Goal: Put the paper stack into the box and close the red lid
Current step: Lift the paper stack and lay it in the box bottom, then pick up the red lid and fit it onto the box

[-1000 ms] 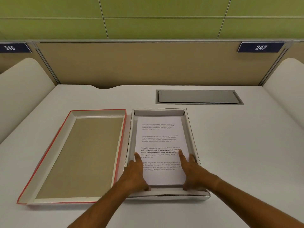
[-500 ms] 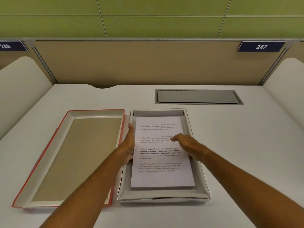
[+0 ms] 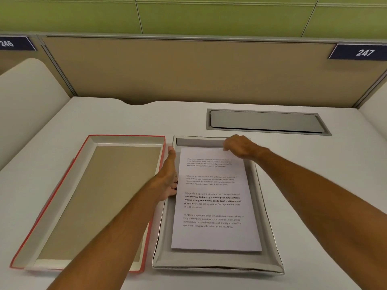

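The white paper stack (image 3: 215, 208), printed with text, lies flat inside the shallow grey box (image 3: 217, 266) on the desk. To the left of the box lies the red lid (image 3: 62, 185), inside up, brown cardboard showing. My left hand (image 3: 170, 176) rests edge-on along the box's left wall, fingers against the left edge of the papers. At the stack's far right corner my right hand (image 3: 238, 146) is curled with its fingertips on the top edge of the papers. Neither hand lifts anything.
A grey recessed cable hatch (image 3: 266, 122) sits in the white desk (image 3: 324, 185) behind the box. A tan partition (image 3: 188, 70) with number plates 246 and 247 closes the back. Rounded white side panels stand left and right.
Both hands slid away from me along the papers, from the near end toward the far end. The right hand reached the stack's far right corner; the left moved to the box's left wall.
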`<act>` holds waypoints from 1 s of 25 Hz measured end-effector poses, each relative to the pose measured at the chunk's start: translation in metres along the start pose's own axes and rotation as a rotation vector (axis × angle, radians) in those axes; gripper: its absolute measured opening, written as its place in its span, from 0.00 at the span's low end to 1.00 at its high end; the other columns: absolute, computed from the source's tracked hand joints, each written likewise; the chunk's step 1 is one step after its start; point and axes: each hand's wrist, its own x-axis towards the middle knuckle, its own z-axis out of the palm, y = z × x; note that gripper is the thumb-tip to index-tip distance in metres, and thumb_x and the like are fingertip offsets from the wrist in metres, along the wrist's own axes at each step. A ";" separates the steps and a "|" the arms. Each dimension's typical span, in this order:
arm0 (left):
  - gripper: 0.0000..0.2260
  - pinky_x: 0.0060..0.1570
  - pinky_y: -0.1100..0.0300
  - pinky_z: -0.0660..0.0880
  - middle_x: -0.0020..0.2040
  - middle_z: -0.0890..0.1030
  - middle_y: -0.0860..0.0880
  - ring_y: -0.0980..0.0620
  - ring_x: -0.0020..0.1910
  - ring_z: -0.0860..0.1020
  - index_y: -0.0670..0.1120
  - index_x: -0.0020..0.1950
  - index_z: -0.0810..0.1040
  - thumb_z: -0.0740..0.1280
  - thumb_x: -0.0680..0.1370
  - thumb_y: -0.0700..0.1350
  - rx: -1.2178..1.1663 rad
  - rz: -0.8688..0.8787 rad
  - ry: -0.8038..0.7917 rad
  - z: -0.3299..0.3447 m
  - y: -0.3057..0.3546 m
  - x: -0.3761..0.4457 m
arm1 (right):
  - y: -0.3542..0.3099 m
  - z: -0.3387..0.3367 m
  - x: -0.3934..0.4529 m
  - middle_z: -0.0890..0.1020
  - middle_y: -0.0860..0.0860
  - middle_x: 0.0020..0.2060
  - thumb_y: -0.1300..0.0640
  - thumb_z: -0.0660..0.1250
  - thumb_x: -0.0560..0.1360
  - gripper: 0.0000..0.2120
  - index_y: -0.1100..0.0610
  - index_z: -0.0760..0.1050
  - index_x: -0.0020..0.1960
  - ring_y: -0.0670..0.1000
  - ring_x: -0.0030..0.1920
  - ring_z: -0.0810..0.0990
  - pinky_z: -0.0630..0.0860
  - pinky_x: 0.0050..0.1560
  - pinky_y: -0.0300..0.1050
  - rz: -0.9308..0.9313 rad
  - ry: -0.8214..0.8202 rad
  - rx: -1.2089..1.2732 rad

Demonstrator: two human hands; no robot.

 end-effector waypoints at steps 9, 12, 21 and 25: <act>0.54 0.55 0.49 0.69 0.71 0.70 0.35 0.37 0.68 0.71 0.33 0.75 0.58 0.44 0.69 0.77 -0.022 -0.069 -0.051 -0.008 0.001 0.014 | -0.012 -0.003 0.022 0.77 0.51 0.38 0.36 0.38 0.80 0.34 0.53 0.74 0.35 0.50 0.40 0.74 0.65 0.59 0.51 0.150 -0.130 0.088; 0.55 0.60 0.47 0.69 0.73 0.68 0.35 0.37 0.70 0.69 0.33 0.75 0.57 0.44 0.68 0.78 -0.040 -0.060 -0.045 -0.008 0.002 0.012 | -0.014 -0.006 0.021 0.79 0.59 0.61 0.36 0.36 0.79 0.42 0.63 0.79 0.59 0.59 0.63 0.75 0.62 0.72 0.57 0.172 -0.177 0.096; 0.37 0.59 0.52 0.67 0.70 0.72 0.38 0.40 0.66 0.72 0.44 0.72 0.67 0.48 0.76 0.70 0.048 0.085 -0.028 0.000 0.000 -0.005 | 0.002 -0.010 -0.004 0.78 0.63 0.62 0.37 0.42 0.80 0.34 0.58 0.79 0.51 0.60 0.66 0.74 0.60 0.75 0.58 0.081 -0.018 0.373; 0.33 0.69 0.46 0.63 0.76 0.66 0.39 0.38 0.73 0.66 0.46 0.74 0.67 0.52 0.78 0.67 0.358 0.298 0.188 0.011 -0.003 -0.024 | 0.009 0.006 -0.034 0.69 0.61 0.73 0.37 0.50 0.79 0.34 0.62 0.67 0.72 0.62 0.72 0.67 0.61 0.72 0.58 0.006 0.120 0.193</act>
